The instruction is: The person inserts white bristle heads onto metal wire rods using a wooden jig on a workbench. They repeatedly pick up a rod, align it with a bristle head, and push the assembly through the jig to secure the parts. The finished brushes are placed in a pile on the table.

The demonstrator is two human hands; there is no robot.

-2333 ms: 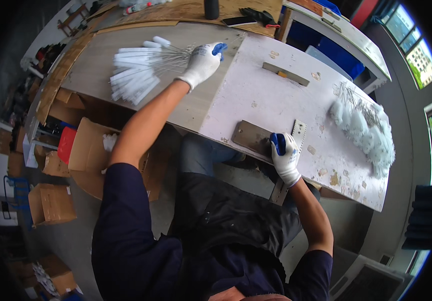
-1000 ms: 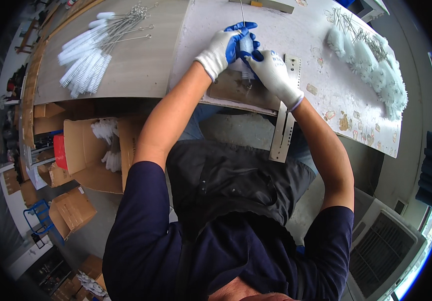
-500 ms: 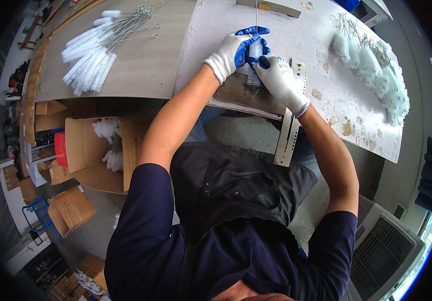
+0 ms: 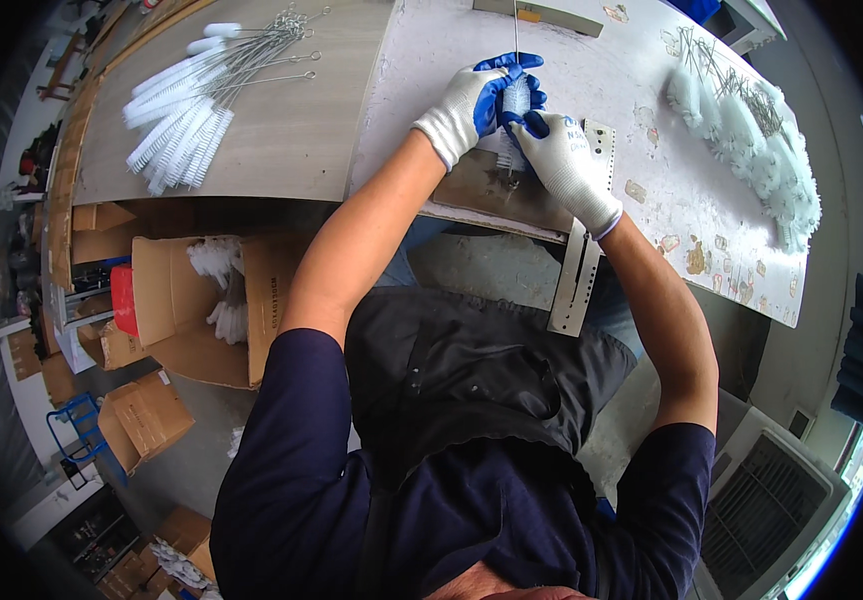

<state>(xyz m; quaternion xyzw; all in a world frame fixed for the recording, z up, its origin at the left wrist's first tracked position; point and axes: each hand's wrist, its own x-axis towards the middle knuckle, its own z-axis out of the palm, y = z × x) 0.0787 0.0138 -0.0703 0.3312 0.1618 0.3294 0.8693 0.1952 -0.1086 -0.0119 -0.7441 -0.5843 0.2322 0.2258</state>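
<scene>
Both my hands wear white gloves with blue palms and fingers. Between them stands a white bottle brush [image 4: 515, 98], its wire stem pointing away from me. My left hand [image 4: 479, 103] is closed round the bristles from the left. From the right, my right hand [image 4: 559, 155] pinches the brush lower down. The brush's near end comes out below my fingers, above a brown metal plate [image 4: 491, 190] at the table's front edge. Beside my right hand lies a perforated metal strip [image 4: 599, 140]. My fingers hide part of the bristles.
Straight white brushes with looped wire stems [image 4: 183, 130] lie in a pile at the left. Fluffier brushes [image 4: 751, 150] are heaped at the right. A slotted metal bar [image 4: 573, 285] juts past the table edge. An open cardboard box [image 4: 191, 345] stands below at the left.
Both hands stay on the brush with nearly the same grip. In the picture the hands, table and piles shift slightly right together.
</scene>
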